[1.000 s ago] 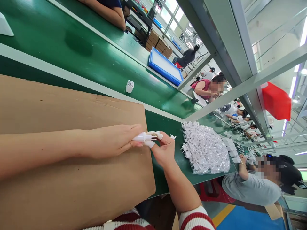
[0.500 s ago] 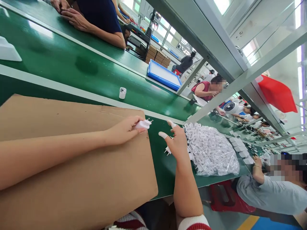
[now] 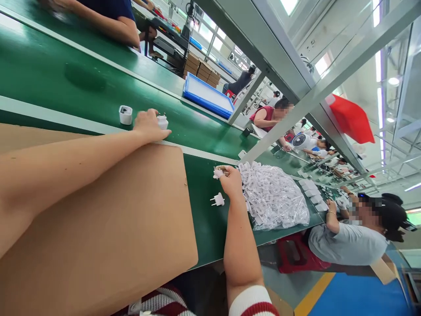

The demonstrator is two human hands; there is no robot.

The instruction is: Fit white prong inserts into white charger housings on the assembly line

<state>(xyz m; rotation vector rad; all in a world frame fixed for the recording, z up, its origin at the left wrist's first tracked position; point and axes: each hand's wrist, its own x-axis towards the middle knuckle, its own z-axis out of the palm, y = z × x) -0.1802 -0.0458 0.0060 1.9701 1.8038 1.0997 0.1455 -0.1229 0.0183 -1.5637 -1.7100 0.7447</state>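
Over the green belt, my left hand (image 3: 149,126) is closed on a white plug adapter (image 3: 162,122), whose pins point up. Just left of it stands a white charger housing (image 3: 125,115) on the belt. My right hand (image 3: 230,177) pinches a small white plug piece (image 3: 218,173) beside the clear bag. Below that hand, another white plug piece (image 3: 219,199) lies on the green table with its pins to the left. A clear plastic bag of many white parts (image 3: 276,197) rests to the right of my right hand.
A large cardboard sheet (image 3: 131,228) covers the near left. A metal post (image 3: 263,147) rises behind the bag. A blue tray (image 3: 208,96) lies across the belt. A person in grey (image 3: 348,241) sits at the right; others work across the belt.
My left hand has moved from above the cardboard to the belt with the adapter. My right hand, open before, has closed on a plug piece. The view has shifted to the right.
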